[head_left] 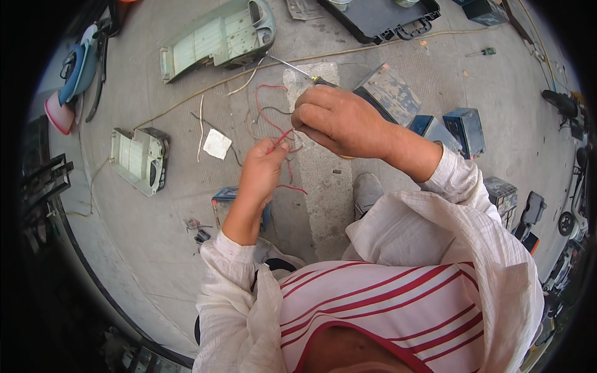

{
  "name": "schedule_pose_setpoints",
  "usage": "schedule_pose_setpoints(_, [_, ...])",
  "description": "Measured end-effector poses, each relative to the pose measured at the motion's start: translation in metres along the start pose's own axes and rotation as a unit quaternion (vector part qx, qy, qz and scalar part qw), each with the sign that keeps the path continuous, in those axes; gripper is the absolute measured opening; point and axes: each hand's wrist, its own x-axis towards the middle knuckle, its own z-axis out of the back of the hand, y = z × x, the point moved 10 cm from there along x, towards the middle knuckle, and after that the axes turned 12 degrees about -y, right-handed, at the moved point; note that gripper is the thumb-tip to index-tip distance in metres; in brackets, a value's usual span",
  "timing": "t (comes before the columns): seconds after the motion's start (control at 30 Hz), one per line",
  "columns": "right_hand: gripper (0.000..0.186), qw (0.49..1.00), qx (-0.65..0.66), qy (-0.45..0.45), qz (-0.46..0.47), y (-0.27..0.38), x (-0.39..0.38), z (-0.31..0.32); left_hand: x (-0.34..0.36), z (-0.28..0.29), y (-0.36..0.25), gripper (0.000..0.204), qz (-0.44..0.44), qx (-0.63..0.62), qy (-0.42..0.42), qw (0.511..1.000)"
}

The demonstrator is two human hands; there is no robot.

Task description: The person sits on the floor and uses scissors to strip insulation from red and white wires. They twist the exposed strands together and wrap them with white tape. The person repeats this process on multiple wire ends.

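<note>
My left hand (261, 172) is closed, pinching a red wire (281, 140) between thumb and fingers. The wire runs up to my right hand (341, 121), whose fingers are pressed together on its other end; the fingertips are partly hidden. Just beyond the right hand's knuckles shows a screwdriver (292, 67) with a long shaft and a dark and yellow handle. Whether that hand touches it, I cannot tell. Loose red wire (264, 112) and a dark wire curl on the floor past my hands. Under my left forearm stands a blue-sided battery (222, 202), partly covered.
A concrete strip (320, 171) crosses the floor. Two plastic housings (214, 42) (140, 158) lie left. Beside a white scrap (217, 144) are cut wires. Several batteries (464, 132) stand right. An open black case (385, 22) lies far; a cord (186, 99) crosses the floor.
</note>
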Motion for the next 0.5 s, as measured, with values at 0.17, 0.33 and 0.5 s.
schedule_pose_setpoints(0.17, [0.017,0.997,-0.014,0.06,0.047,0.017,-0.001,-0.012,-0.001,-0.002,0.006,0.015,-0.001,0.034,-0.012,0.999])
schedule_pose_setpoints(0.33, [0.017,0.995,-0.047,0.074,0.045,0.014,-0.003,-0.02,0.004,0.002,0.016,0.022,-0.012,0.067,-0.02,0.998])
schedule_pose_setpoints(0.5, [0.014,0.991,-0.098,0.091,0.006,-0.012,-0.01,-0.019,0.004,0.012,0.006,0.026,-0.033,0.138,-0.055,0.988])
